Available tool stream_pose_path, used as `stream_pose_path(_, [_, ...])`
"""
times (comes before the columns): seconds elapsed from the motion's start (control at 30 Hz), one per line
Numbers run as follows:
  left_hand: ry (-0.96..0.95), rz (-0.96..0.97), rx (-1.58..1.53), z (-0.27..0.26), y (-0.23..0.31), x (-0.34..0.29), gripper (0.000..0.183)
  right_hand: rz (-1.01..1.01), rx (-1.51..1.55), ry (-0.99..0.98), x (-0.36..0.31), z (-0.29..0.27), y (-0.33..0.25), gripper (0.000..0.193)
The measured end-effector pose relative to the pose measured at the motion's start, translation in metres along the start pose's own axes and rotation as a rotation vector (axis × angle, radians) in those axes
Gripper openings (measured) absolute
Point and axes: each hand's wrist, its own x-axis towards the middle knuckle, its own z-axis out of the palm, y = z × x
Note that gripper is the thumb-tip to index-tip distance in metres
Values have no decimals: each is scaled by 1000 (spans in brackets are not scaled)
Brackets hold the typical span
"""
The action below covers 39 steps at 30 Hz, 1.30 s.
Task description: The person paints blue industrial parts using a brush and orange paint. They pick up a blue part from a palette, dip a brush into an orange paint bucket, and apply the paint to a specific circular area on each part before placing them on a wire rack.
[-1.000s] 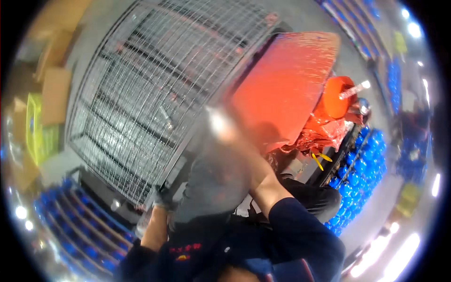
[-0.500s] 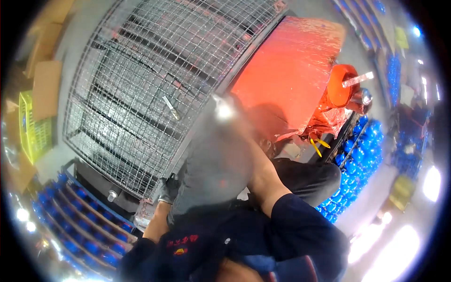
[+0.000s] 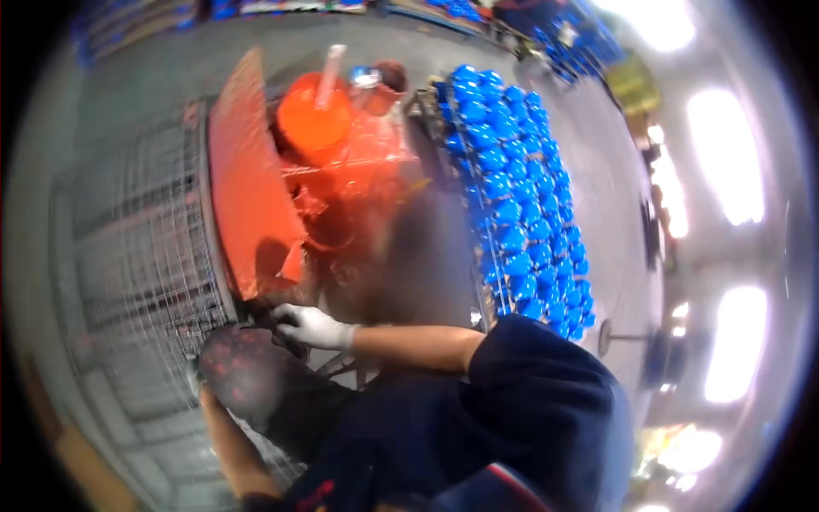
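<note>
My right hand (image 3: 314,328), in a white glove, is beside my raised knee, just below the lower end of an orange-coated board (image 3: 247,179). Its fingers are bent inward near a dark spot, and whatever lies in them is hidden. Most of my left hand (image 3: 195,375) is concealed behind the knee, at the edge of a wire mesh cage (image 3: 128,256); its fingers do not show. Past the board stands an orange bucket (image 3: 311,124) with a pale flat stick (image 3: 330,77) rising from it.
Orange-stained sheeting (image 3: 375,141) covers the surface around the bucket, with a silver-topped container (image 3: 365,78) beside it. On the right, a rack carries many glossy blue rounded pieces (image 3: 520,205). Blue stacks (image 3: 580,43) and a yellow crate (image 3: 633,85) stand farther off.
The view has swung to the right, so the cage now lies at the left and the blue pieces nearer the middle. My right hand has moved from the cage's edge to beside my knee.
</note>
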Motion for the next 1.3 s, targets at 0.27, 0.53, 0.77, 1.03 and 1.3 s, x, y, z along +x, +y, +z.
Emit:
stream_pose_path(0.27, [-331, -157, -572, -26, 22, 4, 30, -231, 137, 307, -106, -46, 22, 29])
stream_pose_path(0.53, [-113, 483, -575, -51, 335, -168, 33, -466, 538, 401, -200, -114, -23, 37])
stream_pose_path(0.77, [-575, 948, -198, 119, 488, -461, 15, -859, 947, 441, -266, -152, -2, 51])
stream_pose_path(1.03, [-745, 1047, 919, 207, 324, -343, 34, -563, 989, 718, -275, -243, -15, 18])
stream_pose_path(1.3, [-1103, 990, 1089, 231, 249, -331, 37, -455, 538, 1053, -184, -313, 4, 19])
